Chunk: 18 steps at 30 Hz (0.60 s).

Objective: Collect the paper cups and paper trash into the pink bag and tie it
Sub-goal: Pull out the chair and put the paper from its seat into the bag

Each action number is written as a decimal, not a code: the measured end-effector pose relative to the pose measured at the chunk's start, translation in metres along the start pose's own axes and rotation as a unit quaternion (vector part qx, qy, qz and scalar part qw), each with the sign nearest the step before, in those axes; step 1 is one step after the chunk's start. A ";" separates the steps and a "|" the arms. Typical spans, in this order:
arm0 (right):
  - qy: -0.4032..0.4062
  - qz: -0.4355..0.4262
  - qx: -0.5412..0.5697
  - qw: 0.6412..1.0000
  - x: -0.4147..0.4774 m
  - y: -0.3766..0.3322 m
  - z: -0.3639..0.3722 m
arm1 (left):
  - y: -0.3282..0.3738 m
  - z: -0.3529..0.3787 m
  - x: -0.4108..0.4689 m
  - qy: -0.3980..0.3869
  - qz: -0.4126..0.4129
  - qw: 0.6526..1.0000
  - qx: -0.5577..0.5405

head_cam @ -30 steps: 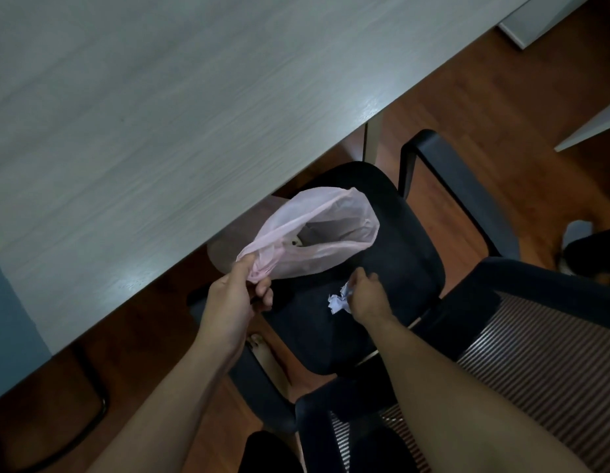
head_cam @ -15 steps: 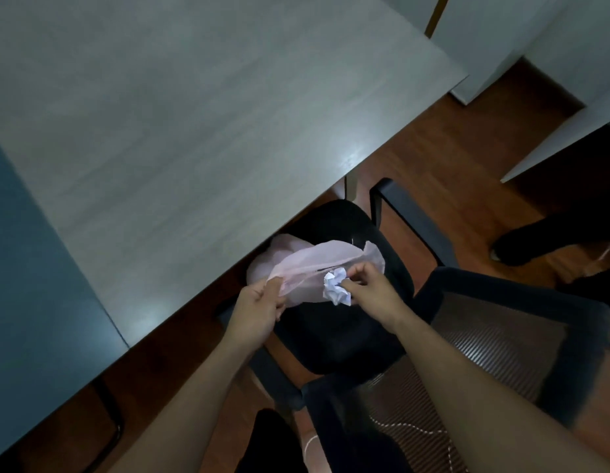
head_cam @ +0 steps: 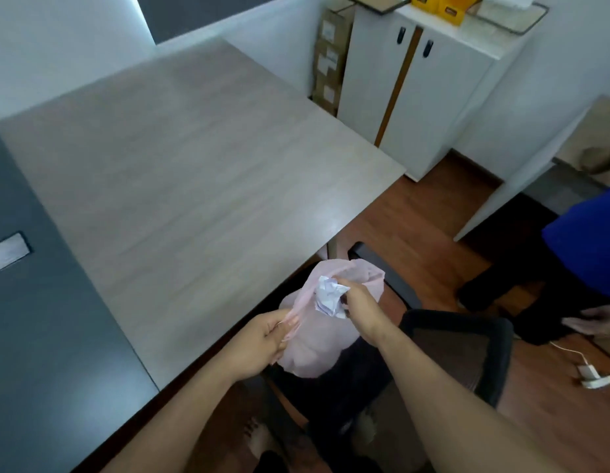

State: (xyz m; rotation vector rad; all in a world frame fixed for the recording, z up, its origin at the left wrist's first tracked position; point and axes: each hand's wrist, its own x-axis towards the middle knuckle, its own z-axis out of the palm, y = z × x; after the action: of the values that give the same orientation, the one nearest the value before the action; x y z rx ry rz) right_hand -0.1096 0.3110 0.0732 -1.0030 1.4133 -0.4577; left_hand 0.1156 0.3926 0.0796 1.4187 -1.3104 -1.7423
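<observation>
The pale wood-grain counter (head_cam: 194, 186) takes up most of the view. Its near corner stands just beside the work. A white two-door cabinet (head_cam: 433, 97) stands against the far wall, well apart from it. A black mesh-backed office chair (head_cam: 460, 353) is drawn up at the counter's corner, and the task is carried on above its seat.

The thin, translucent pink plastic bag (head_cam: 317, 346) hangs over that seat, off the counter and close to its edge. Its long axis runs from the raised far rim down towards the person. The lower part bulges, but what it contains cannot be made out.

The left hand (head_cam: 262, 339) pinches the bag's near rim between thumb and curled fingers, holding the mouth up and open. The right hand (head_cam: 359, 302) is on the far right side of the mouth, its fingertips closed around a crumpled ball of white paper (head_cam: 329, 295).

The paper sits at the opening, above and to the right of the left hand, with the pink film directly behind and below it. The right hand is the nearer one to the mouth.

In my judgement the drop is imminent. It needs only a short push down and to the left into the mouth, then release. The bag is not yet tied.
</observation>
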 end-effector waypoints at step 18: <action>-0.187 0.150 -0.188 0.953 -0.036 -0.133 0.003 | 0.095 -0.053 -0.019 0.008 0.126 0.991 0.040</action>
State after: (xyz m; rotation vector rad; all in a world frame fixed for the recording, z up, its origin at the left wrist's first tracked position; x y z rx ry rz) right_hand -0.0740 0.2683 0.1996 -1.0841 1.2981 0.2290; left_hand 0.1550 0.3537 0.1750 1.2447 -1.4952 -1.5243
